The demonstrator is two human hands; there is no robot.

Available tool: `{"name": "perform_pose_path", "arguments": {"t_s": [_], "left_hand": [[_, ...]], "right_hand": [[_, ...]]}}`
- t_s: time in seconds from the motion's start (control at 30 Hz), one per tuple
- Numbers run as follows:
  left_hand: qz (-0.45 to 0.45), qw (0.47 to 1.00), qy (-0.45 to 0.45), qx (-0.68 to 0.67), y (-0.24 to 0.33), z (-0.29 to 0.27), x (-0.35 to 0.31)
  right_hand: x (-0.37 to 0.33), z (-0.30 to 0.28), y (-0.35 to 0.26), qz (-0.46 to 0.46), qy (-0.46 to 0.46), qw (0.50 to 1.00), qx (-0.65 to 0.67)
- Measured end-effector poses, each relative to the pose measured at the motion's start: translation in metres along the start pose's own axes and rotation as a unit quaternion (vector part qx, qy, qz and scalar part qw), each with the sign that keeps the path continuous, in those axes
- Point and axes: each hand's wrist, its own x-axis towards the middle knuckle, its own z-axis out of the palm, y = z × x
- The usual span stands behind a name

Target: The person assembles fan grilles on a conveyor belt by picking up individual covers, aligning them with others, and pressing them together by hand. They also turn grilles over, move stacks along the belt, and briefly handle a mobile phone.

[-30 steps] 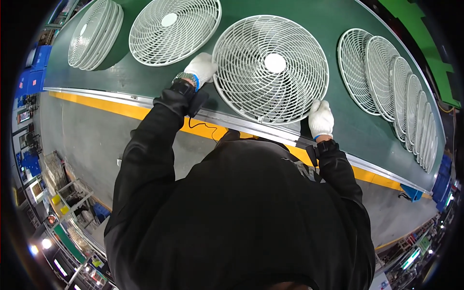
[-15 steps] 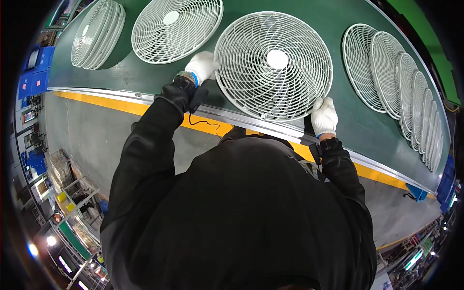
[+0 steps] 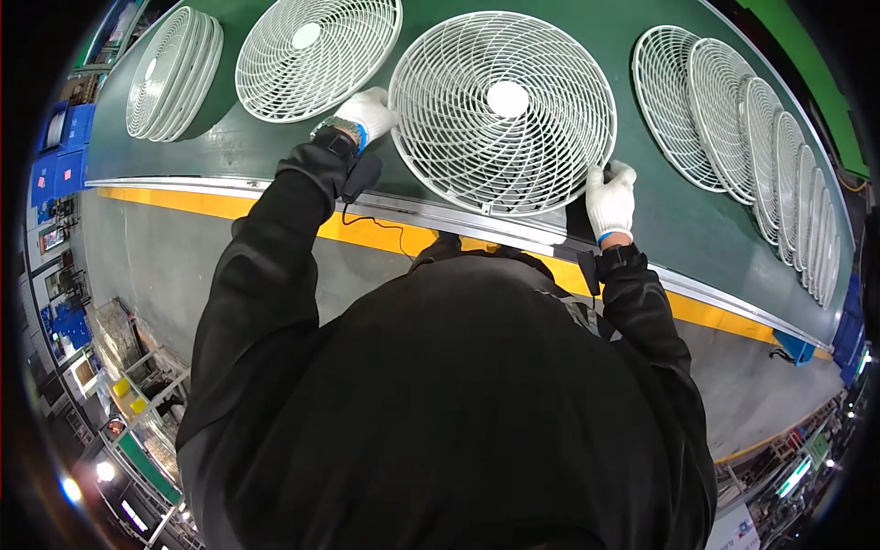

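A round white fan grille (image 3: 449, 110) with a solid disc at its middle lies in front of me on the green belt (image 3: 440, 188). My left hand (image 3: 369, 114), in a white knitted glove, is closed at the grille's left rim; part of its fingers is hidden by the rim. On the lower right rim my right hand (image 3: 610, 200), gloved alike, has its thumb and fingers pinched at the edge. Just left of my left hand, a second grille (image 3: 275, 69) lies on the belt.
A stack of grilles (image 3: 170, 78) stands at the far left. Several more (image 3: 674, 110) overlap in a row at the right. A metal rail (image 3: 440, 214) runs along the belt's near edge, with a yellow strip (image 3: 188, 202) below. A thin cable (image 3: 385, 223) hangs from my left wrist.
The whole view has shifted slightly. My right hand has turned a little more upright at the rim; both hands stay at the same grille.
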Motion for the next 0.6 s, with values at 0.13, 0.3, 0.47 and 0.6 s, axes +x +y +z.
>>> {"name": "perform_pose_path", "arguments": {"t_s": [0.13, 0.3, 0.47, 0.6], "left_hand": [[-0.087, 0.961, -0.048, -0.259, -0.042, 0.032, 0.018], [-0.072, 0.925, -0.049, -0.371, -0.014, 0.029, 0.005], [0.18, 0.978, 0.025, -0.1, -0.036, 0.037, 0.016], [0.098, 0.983, -0.075, -0.138, -0.065, 0.045, 0.015]], "right_hand": [[0.021, -0.004, -0.011, -0.057, -0.072, 0.994, 0.059], [0.032, 0.013, 0.03, -0.073, -0.038, 0.995, 0.063], [0.054, -0.002, 0.015, 0.068, -0.122, 0.98, 0.143], [0.045, -0.027, 0.005, 0.127, -0.247, 0.94, 0.2]]}}
